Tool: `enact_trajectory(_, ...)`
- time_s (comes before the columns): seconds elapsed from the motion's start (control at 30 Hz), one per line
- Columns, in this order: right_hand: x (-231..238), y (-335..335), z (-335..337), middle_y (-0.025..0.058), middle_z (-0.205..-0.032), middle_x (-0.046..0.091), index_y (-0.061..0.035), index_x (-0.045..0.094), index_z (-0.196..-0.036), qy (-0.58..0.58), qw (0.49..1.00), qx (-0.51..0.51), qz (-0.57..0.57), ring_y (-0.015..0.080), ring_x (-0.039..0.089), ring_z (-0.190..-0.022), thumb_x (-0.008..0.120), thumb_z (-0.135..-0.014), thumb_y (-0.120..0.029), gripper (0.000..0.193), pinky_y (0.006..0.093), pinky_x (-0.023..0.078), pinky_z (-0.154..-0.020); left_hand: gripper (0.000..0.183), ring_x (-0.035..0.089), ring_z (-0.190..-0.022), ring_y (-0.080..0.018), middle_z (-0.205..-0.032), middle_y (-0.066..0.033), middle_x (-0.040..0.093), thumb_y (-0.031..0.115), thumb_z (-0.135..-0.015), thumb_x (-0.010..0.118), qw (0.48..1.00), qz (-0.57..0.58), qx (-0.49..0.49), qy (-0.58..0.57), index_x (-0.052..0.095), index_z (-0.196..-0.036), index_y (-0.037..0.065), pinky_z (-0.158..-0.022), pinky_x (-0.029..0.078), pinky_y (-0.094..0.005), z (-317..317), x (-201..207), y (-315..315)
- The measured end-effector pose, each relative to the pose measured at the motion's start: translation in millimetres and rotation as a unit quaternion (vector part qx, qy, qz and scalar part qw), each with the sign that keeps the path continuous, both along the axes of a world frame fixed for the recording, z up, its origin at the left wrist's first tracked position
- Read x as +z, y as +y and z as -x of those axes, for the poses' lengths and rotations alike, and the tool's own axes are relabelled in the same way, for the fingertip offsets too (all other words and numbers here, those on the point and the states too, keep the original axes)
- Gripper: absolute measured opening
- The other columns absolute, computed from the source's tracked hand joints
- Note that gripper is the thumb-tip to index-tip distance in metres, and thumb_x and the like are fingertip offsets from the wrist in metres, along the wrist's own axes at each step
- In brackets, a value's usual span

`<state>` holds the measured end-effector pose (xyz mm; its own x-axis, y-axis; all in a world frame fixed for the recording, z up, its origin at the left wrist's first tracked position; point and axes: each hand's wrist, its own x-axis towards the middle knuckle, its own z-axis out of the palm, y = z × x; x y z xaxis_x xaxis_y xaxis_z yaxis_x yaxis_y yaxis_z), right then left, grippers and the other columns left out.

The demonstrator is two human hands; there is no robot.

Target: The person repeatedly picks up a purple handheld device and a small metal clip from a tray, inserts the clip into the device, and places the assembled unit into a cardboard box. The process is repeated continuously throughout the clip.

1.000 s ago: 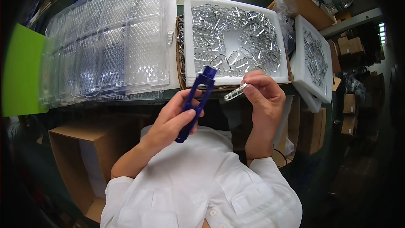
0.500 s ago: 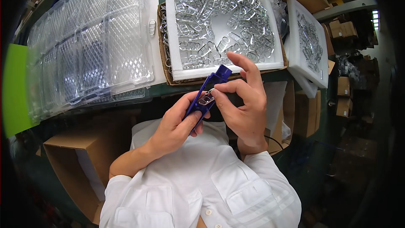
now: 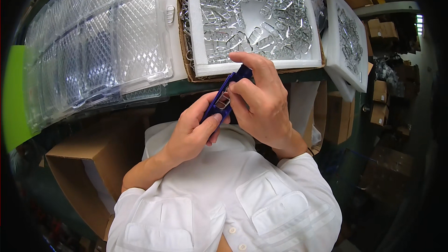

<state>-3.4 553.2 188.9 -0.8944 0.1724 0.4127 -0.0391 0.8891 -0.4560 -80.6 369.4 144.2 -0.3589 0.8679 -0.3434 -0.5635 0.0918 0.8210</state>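
Note:
My left hand holds a narrow dark-blue plastic fixture, thumb pressed on its near end and fingers wrapped beneath. A small shiny metal frame with slots lies tilted in the fixture's opening. My right hand has its thumb and index finger closed at the upper end of this frame, while other fingers reach over the fixture's far end. The fingertips partly hide the frame and the fixture. Just beyond my hands, a white foam tray holds many similar metal frames.
Clear plastic blister trays cover the bench at left, beside a lone metal frame. A second foam tray with metal parts leans at right. Open cardboard boxes stand below the bench edge, left and right.
My right hand has turned, bending its fingers further over the fixture's far end. The fixture has shifted slightly, and the whole view has moved a little.

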Motion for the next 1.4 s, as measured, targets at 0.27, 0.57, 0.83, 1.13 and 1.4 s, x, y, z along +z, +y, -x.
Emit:
enact_trajectory(0.27, 5.0, -21.6, 2.0, 0.0173, -0.133, 0.064, -0.0019, 0.066, -0.105, 0.085, 0.956, -0.133, 0.246, 0.0319, 0.067, -0.117, 0.077, -0.083, -0.001, 0.025, 0.0394, 0.057, -0.09, 0.037, 0.062, -0.067, -0.0074, -0.088, -0.0043, 0.068, 0.006, -0.102, 0.057, 0.989, -0.05, 0.039, 0.134, 0.057, -0.138, -0.002, -0.059, 0.05, -0.0237, 2.7, 0.2, 2.8)
enact_trajectory(0.57, -19.2, -16.4, -11.4, 0.0069, -0.106, 0.07, -0.0025, 0.063, -0.112, -0.002, 0.912, -0.075, 0.403, 0.0149, 0.069, -0.087, 0.074, -0.086, 0.001, 0.028, 0.0293, 0.056, -0.079, 0.02, 0.066, -0.069, -0.0104, -0.081, -0.0032, 0.066, 0.01, -0.105, 0.053, 0.99, -0.003, 0.036, 0.14, 0.067, -0.112, -0.003, -0.062, 0.056, -0.0272, 3.2, 3.3, 17.5)
enact_trajectory(0.83, -40.6, -16.9, -17.4, 0.009, -0.104, 0.067, -0.0008, 0.057, -0.107, -0.016, 0.92, -0.069, 0.385, 0.0138, 0.066, -0.092, 0.07, -0.085, 0.009, 0.028, 0.03, 0.055, -0.084, 0.02, 0.06, -0.065, -0.0067, -0.076, -0.0014, 0.063, 0.012, -0.106, 0.056, 0.993, 0.048, 0.039, 0.098, 0.07, -0.108, -0.001, -0.058, 0.052, -0.0252, -2.2, -7.6, 17.4)
enact_trajectory(1.13, -36.7, 6.8, -24.9, 0.0174, -0.115, 0.064, 0.0007, 0.061, -0.115, 0.171, 0.782, 0.057, 0.596, 0.0224, 0.063, -0.108, 0.069, -0.087, 0.017, 0.033, 0.0342, 0.053, -0.093, 0.056, 0.067, -0.101, -0.0184, -0.122, -0.0152, 0.067, 0.019, -0.105, 0.06, 0.988, -0.066, -0.092, 0.109, 0.046, -0.153, -0.006, -0.09, 0.054, -0.0322, 20.1, 33.2, -3.2)
enact_trajectory(1.4, -26.2, 22.7, -36.6, 0.0221, -0.124, 0.065, 0.0007, 0.068, -0.108, 0.184, 0.839, 0.107, 0.501, 0.0271, 0.065, -0.114, 0.077, -0.079, 0.01, 0.032, 0.0388, 0.053, -0.098, 0.071, 0.073, -0.107, -0.0289, -0.125, -0.0219, 0.07, -0.004, -0.08, 0.085, 0.866, -0.096, 0.01, 0.49, 0.054, -0.144, -0.003, -0.09, 0.059, -0.0362, 7.3, 56.1, -5.6)
